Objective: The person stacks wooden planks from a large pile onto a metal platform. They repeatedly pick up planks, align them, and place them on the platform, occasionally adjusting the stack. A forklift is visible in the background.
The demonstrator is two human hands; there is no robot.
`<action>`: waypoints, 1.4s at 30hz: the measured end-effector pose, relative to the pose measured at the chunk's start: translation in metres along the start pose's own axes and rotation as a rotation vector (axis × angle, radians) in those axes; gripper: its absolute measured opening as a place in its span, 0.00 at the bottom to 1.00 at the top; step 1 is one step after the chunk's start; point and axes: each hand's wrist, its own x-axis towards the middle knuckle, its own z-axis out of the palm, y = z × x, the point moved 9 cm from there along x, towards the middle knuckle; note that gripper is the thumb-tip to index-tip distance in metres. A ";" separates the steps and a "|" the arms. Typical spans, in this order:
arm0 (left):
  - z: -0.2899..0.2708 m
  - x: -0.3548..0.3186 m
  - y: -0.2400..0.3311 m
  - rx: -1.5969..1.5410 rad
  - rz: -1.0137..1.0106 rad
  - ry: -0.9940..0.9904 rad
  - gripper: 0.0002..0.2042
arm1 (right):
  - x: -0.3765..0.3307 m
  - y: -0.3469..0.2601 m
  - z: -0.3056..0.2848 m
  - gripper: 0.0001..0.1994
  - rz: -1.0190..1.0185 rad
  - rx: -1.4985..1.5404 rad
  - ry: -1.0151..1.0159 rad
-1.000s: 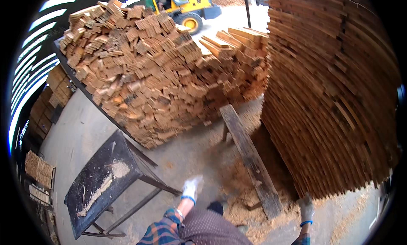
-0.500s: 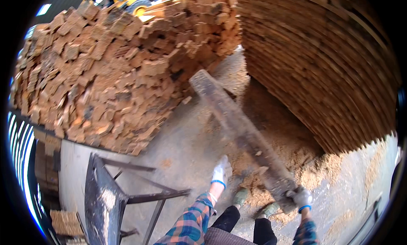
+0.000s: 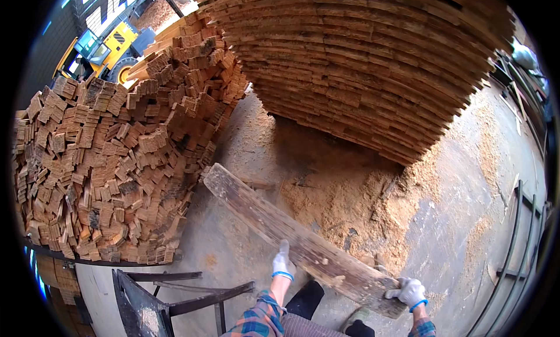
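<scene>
A long, weathered wooden plank (image 3: 303,243) slants in front of me, its far end up to the left and its near end by my right side. My right hand (image 3: 409,292), in a white glove with a blue cuff, is closed round the near end. My left hand (image 3: 282,262), gloved the same way, grips the plank's near edge around the middle; a finger or thumb shows against the edge and the other fingers are hidden. Some wood chips lie on the plank's upper face. Below it, sawdust (image 3: 344,214) covers part of the concrete floor.
A big heap of short wood blocks (image 3: 116,179) rises at left. Stacked boards (image 3: 361,74) form a tall wall ahead. A dark metal frame (image 3: 140,302) stands near my left side, and a metal rack (image 3: 516,261) lies at right. A yellow loader (image 3: 111,51) is far back left.
My left hand has gone from free of the plank to gripping its edge. The plank's far end has swung left and lower in view, as my view turned right. My right hand keeps its hold.
</scene>
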 end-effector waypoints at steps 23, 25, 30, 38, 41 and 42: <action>-0.007 -0.458 -0.386 1.240 -0.737 -0.906 0.22 | -0.185 0.218 0.144 0.32 0.150 0.787 -0.001; 0.009 -0.457 -0.366 1.221 -0.695 -0.937 0.23 | -0.224 0.271 0.164 0.29 0.261 0.778 0.058; 0.028 -0.397 -0.258 1.114 -0.390 -0.583 0.22 | -0.275 0.380 0.220 0.23 0.413 0.890 0.196; -0.083 -0.345 -0.095 1.329 0.072 -0.077 0.21 | -0.319 0.537 0.291 0.23 0.818 0.779 0.457; -0.117 -0.356 -0.097 1.177 -0.053 -0.003 0.20 | -0.326 0.556 0.280 0.39 0.982 0.342 0.481; -0.132 -0.361 -0.105 1.053 -0.098 0.015 0.19 | -0.314 0.552 0.269 0.42 0.989 0.197 0.493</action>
